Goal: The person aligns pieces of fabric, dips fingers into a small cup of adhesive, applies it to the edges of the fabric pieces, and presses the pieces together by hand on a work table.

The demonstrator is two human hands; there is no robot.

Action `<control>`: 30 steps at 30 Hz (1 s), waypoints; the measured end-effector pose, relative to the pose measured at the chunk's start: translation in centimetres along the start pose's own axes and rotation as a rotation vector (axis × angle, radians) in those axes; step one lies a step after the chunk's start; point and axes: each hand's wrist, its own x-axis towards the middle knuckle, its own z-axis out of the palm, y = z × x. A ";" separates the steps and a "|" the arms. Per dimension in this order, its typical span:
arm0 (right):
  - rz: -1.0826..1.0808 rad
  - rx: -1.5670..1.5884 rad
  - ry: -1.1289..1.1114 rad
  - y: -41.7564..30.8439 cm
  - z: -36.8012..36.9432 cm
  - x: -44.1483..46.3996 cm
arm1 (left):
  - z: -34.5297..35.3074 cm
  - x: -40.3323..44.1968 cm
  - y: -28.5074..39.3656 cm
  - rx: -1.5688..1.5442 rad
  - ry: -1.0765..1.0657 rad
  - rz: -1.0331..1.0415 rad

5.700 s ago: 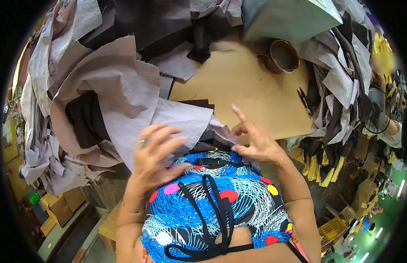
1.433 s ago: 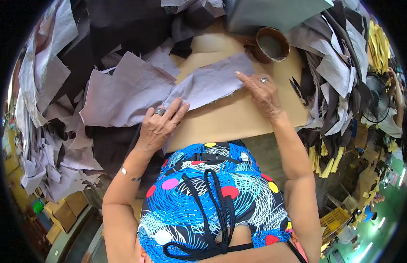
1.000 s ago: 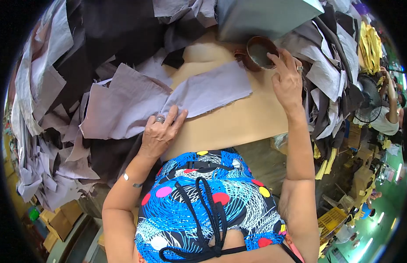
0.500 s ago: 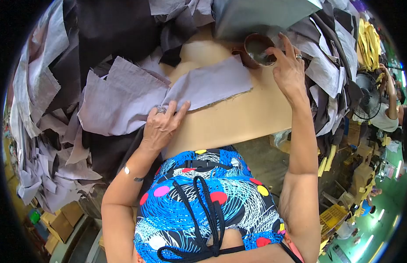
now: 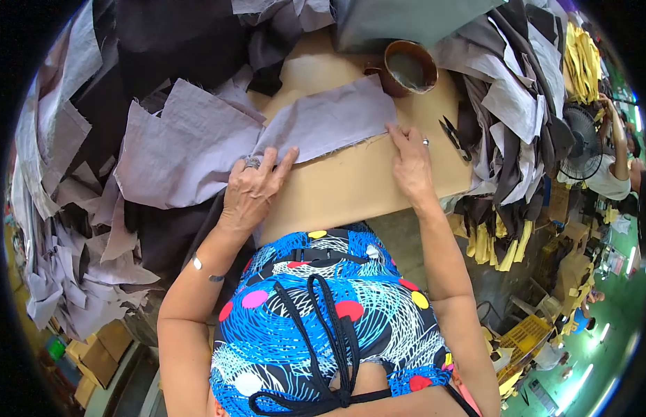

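A pale grey-lilac cloth strip [image 5: 330,115] with a frayed lower edge lies across the tan work surface, its left part meeting a wider cloth piece [image 5: 191,149]. My left hand [image 5: 253,187] rests on the cloth near that lower edge, fingers stretched out and a ring on one of them. At the strip's right corner is my right hand [image 5: 411,163], its thumb and fingertips closed at the cloth's edge. A brown cup [image 5: 410,67] holding cloudy liquid stands just beyond the strip's right end. To the right of my right hand lie black thread snips [image 5: 455,138].
Heaps of grey and dark cloth [image 5: 66,132] hang at the left, with more cloth [image 5: 510,104] at the right. A grey metallic panel [image 5: 413,24] lies behind the cup. Further right are a fan [image 5: 582,142], yellow strips [image 5: 582,66] and another person's arm [image 5: 618,132].
My right hand has come away from the cup, down and left to the strip's right corner. The snips now show. My left hand stays on the cloth.
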 end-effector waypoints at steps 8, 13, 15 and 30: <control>-0.034 -0.540 -0.014 -2.7 1.7 -0.4 | -0.1 -0.4 -0.1 0.003 -0.010 0.001; -0.164 -0.571 -0.033 -2.5 1.5 -1.1 | 0.2 -0.7 -0.3 0.019 0.013 0.011; -0.176 -0.639 0.004 -1.2 0.3 0.0 | -0.1 -0.9 -0.2 0.028 -0.009 0.009; -0.376 -0.583 -0.064 -5.5 1.2 -1.3 | -0.1 -1.2 -0.3 0.012 -0.026 0.004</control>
